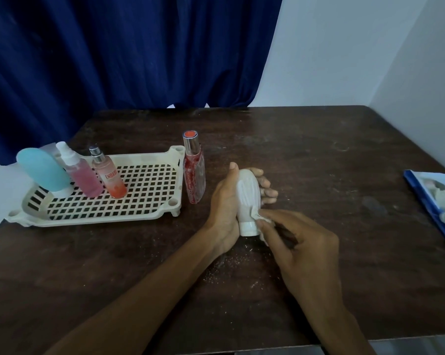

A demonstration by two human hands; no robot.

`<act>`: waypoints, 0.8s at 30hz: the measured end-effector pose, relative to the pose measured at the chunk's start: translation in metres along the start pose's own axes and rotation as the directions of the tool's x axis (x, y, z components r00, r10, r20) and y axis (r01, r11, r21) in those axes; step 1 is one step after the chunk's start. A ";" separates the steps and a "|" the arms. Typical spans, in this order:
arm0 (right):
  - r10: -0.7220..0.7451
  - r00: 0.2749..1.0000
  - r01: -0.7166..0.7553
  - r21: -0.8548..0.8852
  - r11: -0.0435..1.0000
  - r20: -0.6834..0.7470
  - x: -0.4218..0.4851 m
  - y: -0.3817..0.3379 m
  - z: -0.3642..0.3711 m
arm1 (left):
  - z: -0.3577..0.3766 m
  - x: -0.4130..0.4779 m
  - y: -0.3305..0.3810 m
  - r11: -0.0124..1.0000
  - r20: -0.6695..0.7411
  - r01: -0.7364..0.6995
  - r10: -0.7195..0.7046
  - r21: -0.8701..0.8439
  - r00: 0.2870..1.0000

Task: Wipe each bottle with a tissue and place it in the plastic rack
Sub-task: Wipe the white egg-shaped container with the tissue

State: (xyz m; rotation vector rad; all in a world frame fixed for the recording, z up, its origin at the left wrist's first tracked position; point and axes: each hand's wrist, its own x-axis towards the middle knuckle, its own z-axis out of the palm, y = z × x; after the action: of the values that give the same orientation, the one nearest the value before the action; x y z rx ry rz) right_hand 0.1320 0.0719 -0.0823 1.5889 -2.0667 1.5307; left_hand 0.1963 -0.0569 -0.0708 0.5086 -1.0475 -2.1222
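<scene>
My left hand (225,208) grips a white ribbed bottle (247,193) above the middle of the table, cap toward me. My right hand (306,249) pinches a crumpled white tissue (261,220) against the bottle's neck near the cap. The cream plastic rack (175,180) lies at the left. A teal bottle (43,171), a pink spray bottle (82,175) and an orange-pink spray bottle (108,175) stand in its left half. A red-patterned clear bottle (194,170) with a silver cap stands on the table just right of the rack.
A blue tissue packet (436,201) with white tissues showing lies at the table's right edge. A dark blue curtain hangs behind the table, a white wall at the right. White crumbs speckle the dark wooden tabletop (318,155) near my arms.
</scene>
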 end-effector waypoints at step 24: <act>-0.052 0.999 0.052 -0.102 0.993 0.004 -0.001 -0.008 0.006 | -0.003 0.002 -0.002 0.999 0.054 -0.029 0.028 0.022 0.998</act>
State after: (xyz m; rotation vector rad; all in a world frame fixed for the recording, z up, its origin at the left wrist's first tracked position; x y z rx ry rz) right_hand 0.1414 0.0686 -0.0814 1.5939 -2.0512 1.3840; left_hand 0.1961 -0.0589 -0.0747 0.4475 -1.1040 -2.1111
